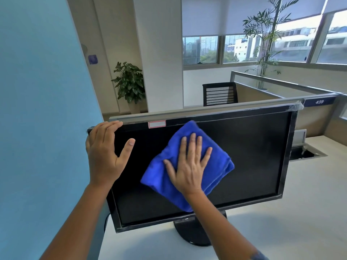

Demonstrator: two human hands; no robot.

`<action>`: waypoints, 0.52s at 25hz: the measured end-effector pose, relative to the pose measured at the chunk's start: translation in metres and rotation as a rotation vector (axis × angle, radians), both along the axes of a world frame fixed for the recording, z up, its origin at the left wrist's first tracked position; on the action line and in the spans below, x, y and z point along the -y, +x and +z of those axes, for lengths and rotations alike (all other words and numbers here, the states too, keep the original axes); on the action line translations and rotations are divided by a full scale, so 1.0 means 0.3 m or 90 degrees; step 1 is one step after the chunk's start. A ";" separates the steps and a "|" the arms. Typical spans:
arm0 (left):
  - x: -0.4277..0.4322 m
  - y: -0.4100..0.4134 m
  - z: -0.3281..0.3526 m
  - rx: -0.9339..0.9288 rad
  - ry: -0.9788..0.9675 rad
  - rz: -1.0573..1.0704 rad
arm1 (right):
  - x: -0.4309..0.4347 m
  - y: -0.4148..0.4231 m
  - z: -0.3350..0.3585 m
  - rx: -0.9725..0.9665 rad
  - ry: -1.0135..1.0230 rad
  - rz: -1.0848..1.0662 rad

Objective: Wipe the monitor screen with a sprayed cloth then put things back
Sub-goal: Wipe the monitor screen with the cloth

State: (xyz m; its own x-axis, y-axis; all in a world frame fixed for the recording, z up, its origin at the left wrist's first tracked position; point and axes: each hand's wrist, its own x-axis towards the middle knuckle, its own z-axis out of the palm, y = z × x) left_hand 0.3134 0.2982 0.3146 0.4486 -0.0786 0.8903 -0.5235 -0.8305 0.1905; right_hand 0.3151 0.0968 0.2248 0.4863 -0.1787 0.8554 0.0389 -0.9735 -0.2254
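Wiping is underway: right hand (189, 166), fingers spread flat, presses the blue cloth (187, 164) mid-screen on the monitor (253, 152), left hand (105, 152) gripping its corner; putting back remains.

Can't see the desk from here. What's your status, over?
Left hand gripping monitor top-left corner. Right hand flat, pressing cloth on screen centre. Nothing in the way.

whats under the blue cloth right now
The blue cloth lies flat against the monitor screen, pressed there by the right hand spread on top. The patch of screen beneath it is covered, so its state cannot be seen.
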 end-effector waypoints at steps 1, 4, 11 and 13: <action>0.001 0.002 -0.002 -0.004 -0.001 0.001 | 0.065 0.001 0.002 0.005 0.023 -0.018; 0.005 0.000 -0.004 -0.001 -0.009 0.005 | 0.270 0.010 0.016 0.036 0.098 -0.088; 0.021 -0.001 -0.001 0.006 -0.020 0.020 | 0.607 0.022 0.071 0.083 0.395 -0.184; 0.025 -0.004 -0.001 0.016 -0.020 0.020 | 0.576 0.026 0.096 0.102 0.452 -0.145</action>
